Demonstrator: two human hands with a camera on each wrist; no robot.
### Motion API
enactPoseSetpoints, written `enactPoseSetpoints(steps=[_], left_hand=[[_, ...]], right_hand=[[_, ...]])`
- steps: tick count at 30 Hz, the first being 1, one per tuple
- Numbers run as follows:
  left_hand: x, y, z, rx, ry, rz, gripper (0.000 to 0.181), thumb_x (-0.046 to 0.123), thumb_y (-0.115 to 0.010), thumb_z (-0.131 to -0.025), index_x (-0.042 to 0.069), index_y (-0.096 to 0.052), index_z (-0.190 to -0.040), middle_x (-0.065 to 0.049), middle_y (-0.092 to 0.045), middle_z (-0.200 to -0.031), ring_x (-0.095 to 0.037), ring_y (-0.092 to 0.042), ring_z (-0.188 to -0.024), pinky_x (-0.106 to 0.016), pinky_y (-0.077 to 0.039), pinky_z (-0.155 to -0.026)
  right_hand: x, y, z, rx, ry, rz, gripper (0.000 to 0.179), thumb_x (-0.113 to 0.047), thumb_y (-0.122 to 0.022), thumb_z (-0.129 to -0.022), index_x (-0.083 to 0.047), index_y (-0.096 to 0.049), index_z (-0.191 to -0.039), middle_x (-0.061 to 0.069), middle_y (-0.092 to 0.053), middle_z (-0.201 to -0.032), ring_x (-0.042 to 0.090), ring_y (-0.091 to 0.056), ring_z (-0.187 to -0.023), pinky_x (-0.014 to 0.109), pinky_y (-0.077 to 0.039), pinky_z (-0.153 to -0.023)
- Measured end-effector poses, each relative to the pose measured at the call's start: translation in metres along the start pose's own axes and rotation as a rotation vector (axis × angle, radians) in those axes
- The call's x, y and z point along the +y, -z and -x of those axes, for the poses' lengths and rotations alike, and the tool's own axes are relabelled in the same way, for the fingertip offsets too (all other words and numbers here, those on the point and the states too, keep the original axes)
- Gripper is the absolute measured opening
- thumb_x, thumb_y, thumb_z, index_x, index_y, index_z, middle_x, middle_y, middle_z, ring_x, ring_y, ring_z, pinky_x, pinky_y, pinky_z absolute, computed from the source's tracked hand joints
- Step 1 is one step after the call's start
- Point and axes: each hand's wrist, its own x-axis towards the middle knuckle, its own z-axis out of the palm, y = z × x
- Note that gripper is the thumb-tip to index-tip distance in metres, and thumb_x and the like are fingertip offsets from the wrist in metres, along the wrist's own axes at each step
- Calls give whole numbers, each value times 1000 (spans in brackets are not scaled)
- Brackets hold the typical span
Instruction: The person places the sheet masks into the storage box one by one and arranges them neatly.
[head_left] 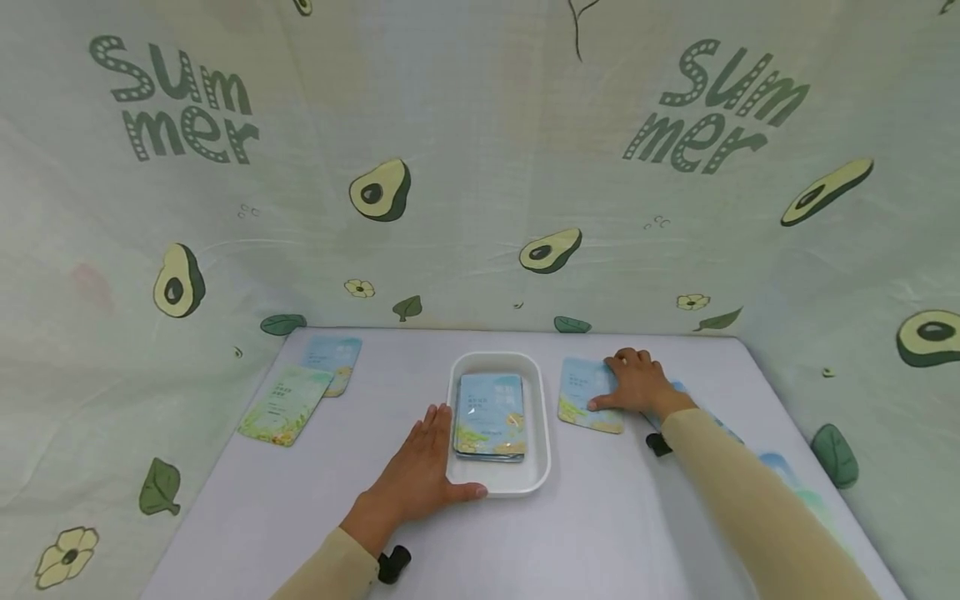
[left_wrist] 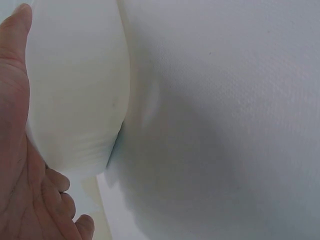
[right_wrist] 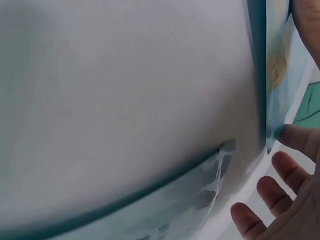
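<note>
A white tray [head_left: 538, 467] holds a small stack of light blue printed packets [head_left: 491, 412]. My left hand [head_left: 420, 467] lies against the tray's near left corner, fingers straight along its left side and thumb across its front edge. In the left wrist view that thumb [left_wrist: 14, 40] touches the tray wall [left_wrist: 80, 90]. Right of the tray, my right hand [head_left: 637, 385] grips a flat light blue packet [head_left: 581, 392] at its right side, thumb and fingers spread along it. The right wrist view shows an index fingertip [right_wrist: 287, 134] at that packet's end.
At the left lie a green packet [head_left: 285, 404] and a blue packet [head_left: 330, 357], partly overlapping. More packets [head_left: 780, 468] lie along the table's right side, partly hidden by my right sleeve [head_left: 757, 508]. A patterned cloth [head_left: 465, 125] hangs behind the white table [head_left: 405, 358].
</note>
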Motion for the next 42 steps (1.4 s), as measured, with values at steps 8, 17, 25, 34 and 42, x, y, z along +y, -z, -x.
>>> enactPoseSetpoints(steps=[8,17,25,34,42], left_hand=[[0,1,1,2,2,-12,138,86,-68,-80,1,-5,-169,-18,-11,-177,-33,-6,-165,-53,-17,-133],[0,0,1,3,-1,-16,139,86,-68,-79,0,-6,-169,-18,-11,-177,-33,-5,-165,-53,-16,-133],[-1,-1,1,10,-4,-14,138,85,-69,-79,-1,-7,-168,-18,-12,-177,-33,-5,-165,-52,-17,-133],[-1,-2,1,13,-3,-14,139,84,-70,-79,-1,-7,-168,-18,-13,-177,-34,-6,-165,-53,-18,-132],[1,-1,0,11,-8,-17,139,85,-69,-79,-2,-7,-168,-19,-14,-176,-34,-7,-165,-53,-18,-132]], right_hand=[[-3,-5,5,106,14,-45,111,-74,-84,-74,6,-47,-142,34,-43,-150,55,-41,-134,74,-37,-107],[-13,-5,13,249,51,3,107,-64,-92,-71,3,-42,-138,28,-45,-142,51,-42,-130,68,-39,-105],[-30,-8,25,405,65,63,105,-56,-97,-68,-1,-45,-141,25,-45,-145,51,-44,-129,66,-41,-99],[-42,-10,37,392,58,-21,86,-41,-89,-84,-8,-40,-147,28,-51,-132,40,-61,-87,52,-53,-73],[-49,-4,40,361,61,-262,83,-18,-83,-93,-10,-33,-158,31,-65,-130,44,-70,-103,61,-57,-90]])
